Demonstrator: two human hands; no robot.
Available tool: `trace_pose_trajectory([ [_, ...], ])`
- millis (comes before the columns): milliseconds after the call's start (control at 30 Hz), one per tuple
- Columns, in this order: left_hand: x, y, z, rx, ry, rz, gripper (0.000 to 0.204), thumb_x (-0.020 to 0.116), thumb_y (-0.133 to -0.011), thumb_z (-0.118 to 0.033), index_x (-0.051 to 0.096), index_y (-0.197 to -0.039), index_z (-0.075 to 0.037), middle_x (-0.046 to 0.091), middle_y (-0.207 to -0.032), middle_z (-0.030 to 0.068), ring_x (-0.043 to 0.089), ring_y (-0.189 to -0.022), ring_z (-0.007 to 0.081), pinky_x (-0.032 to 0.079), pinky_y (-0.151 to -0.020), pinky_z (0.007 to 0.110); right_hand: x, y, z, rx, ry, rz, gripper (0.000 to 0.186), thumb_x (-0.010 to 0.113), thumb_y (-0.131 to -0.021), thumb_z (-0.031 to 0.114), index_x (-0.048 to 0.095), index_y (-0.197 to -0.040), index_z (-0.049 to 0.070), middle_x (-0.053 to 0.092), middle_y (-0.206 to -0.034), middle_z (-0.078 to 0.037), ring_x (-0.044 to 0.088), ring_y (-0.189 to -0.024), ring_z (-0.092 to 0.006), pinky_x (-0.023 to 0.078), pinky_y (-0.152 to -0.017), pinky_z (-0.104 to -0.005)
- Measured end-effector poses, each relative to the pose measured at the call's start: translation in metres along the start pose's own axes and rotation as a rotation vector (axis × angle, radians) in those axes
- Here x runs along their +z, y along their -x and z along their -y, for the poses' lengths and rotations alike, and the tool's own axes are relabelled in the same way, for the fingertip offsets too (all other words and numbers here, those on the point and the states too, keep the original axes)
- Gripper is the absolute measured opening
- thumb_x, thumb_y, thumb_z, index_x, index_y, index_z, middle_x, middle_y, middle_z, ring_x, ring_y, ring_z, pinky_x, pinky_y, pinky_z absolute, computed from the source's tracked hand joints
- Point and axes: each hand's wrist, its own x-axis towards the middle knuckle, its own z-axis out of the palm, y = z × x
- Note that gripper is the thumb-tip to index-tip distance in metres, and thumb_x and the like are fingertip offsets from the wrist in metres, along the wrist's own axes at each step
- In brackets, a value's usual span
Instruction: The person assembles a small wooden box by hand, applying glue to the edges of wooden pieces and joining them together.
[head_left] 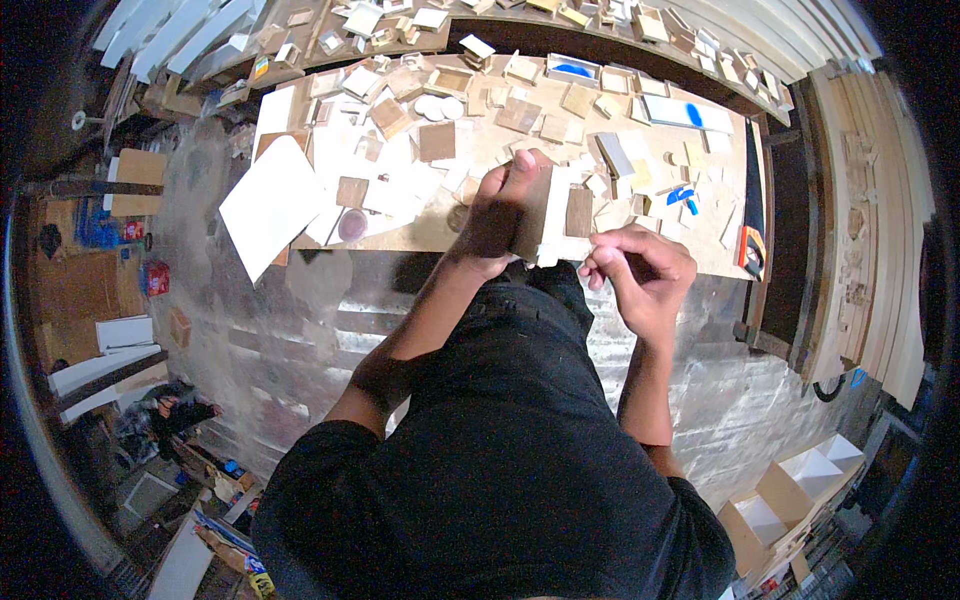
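My left hand (pixel 497 215) grips a small wooden piece (pixel 540 215), made of light boards joined at an angle, at the near edge of the worktable (pixel 400 238). Its thumb lies along the top of the piece. Just right of the piece, my right hand (pixel 648 280) has thumb and fingertips pinched together, close to the piece's lower right corner. Whatever is between those fingertips is too small to make out. A brown wooden block (pixel 579 212) lies on the table beside the held piece.
Wood offcuts and small box shapes cover the table. A white panel (pixel 275 205) overhangs its left corner. An orange-and-black tool (pixel 750 252) lies at the right edge, near blue pieces (pixel 684 198). Long boards (pixel 880 230) stand right; an open-compartment box (pixel 785 505) rests lower right.
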Motion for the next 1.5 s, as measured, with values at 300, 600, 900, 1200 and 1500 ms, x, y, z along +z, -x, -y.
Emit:
trace_pose_trajectory([
  [300,0.010,0.006,0.001,0.053,-0.137,-0.019,0.063,0.036,-0.097,-0.069,0.060,-0.104,-0.011,0.056,-0.086,-0.0024,0.056,-0.076,0.0077,0.046,-0.066,0.024,0.011,-0.007,-0.006,-0.052,-0.083,-0.212,0.008,0.066,-0.089,-0.005,0.070,-0.095,-0.008,0.070,-0.077,-0.013,0.065,-0.062,-0.0140,0.053,-0.057,-0.0249],
  [600,-0.001,-0.006,0.005,-0.070,-0.050,-0.139,0.071,0.038,-0.093,-0.075,0.060,-0.108,-0.009,0.058,-0.085,0.0035,0.058,-0.067,0.0140,0.050,-0.057,0.031,0.009,0.002,0.015,-0.086,0.193,0.084,0.009,0.068,-0.082,-0.007,0.073,-0.089,-0.003,0.070,-0.076,-0.012,0.065,-0.059,-0.0125,0.050,-0.055,-0.0234],
  [900,0.005,-0.002,0.007,0.096,-0.080,-0.052,0.067,0.041,-0.094,-0.072,0.060,-0.106,-0.009,0.057,-0.085,0.0015,0.057,-0.074,0.0123,0.047,-0.064,0.028,0.012,-0.022,-0.001,-0.107,0.171,-0.107,0.006,0.069,-0.084,-0.005,0.073,-0.088,-0.004,0.071,-0.077,-0.013,0.067,-0.062,-0.0153,0.052,-0.054,-0.0241],
  [1200,0.016,0.002,-0.003,-0.039,-0.087,-0.113,0.072,0.038,-0.091,-0.078,0.056,-0.104,-0.009,0.055,-0.071,0.0019,0.056,-0.054,0.0114,0.045,-0.044,0.025,0.000,-0.014,0.001,-0.312,0.286,0.036,0.007,0.075,-0.078,-0.004,0.074,-0.085,-0.002,0.073,-0.077,-0.012,0.069,-0.065,-0.0175,0.052,-0.059,-0.0263],
  [1500,0.023,-0.001,0.017,-0.131,0.105,-0.070,0.060,0.036,-0.095,-0.070,0.052,-0.097,-0.012,0.049,-0.060,-0.0011,0.047,-0.036,0.0096,0.040,-0.030,0.023,-0.015,-0.024,-0.003,-0.467,0.306,-0.115,0.016,0.075,-0.075,-0.011,0.072,-0.089,-0.003,0.073,-0.084,-0.015,0.070,-0.069,-0.0188,0.055,-0.061,-0.0267],
])
